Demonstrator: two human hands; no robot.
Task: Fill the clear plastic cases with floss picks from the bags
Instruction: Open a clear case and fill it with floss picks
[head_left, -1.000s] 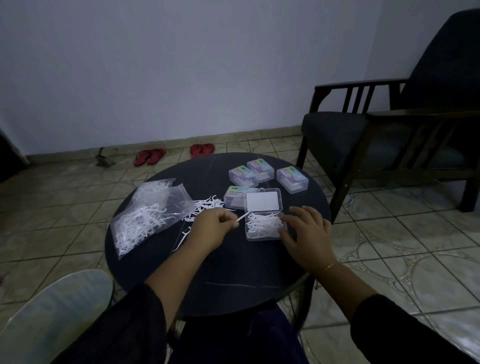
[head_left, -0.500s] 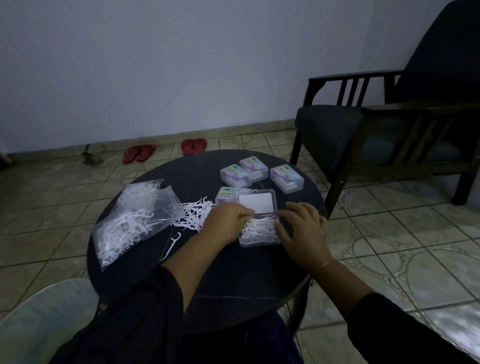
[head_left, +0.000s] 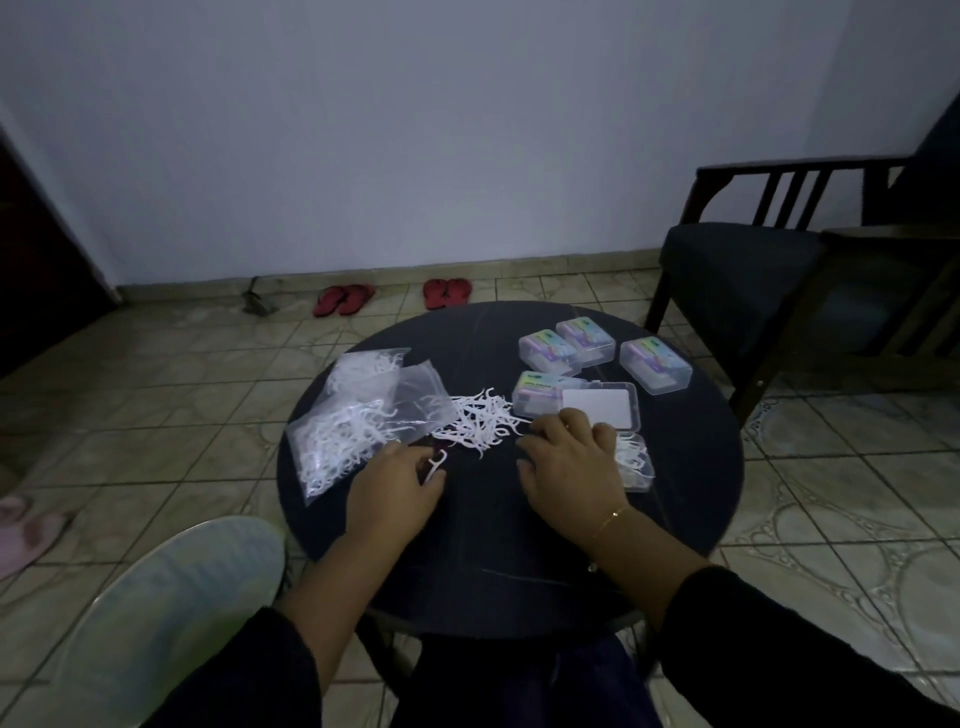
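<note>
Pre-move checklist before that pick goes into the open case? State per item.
1. Single white floss pick held in the left hand: ok, pinched at the fingertips.
2. Open clear plastic case ready: ok, lid up, picks already inside.
3. Right hand steadying the case: ok, it rests on the case's near left part.
4. Opening free for the drop: not ok, the right hand covers much of it.
5. Supply: ok, loose white pick pile and clear plastic bags hold picks.
6. Room left in the case: cannot tell.
</note>
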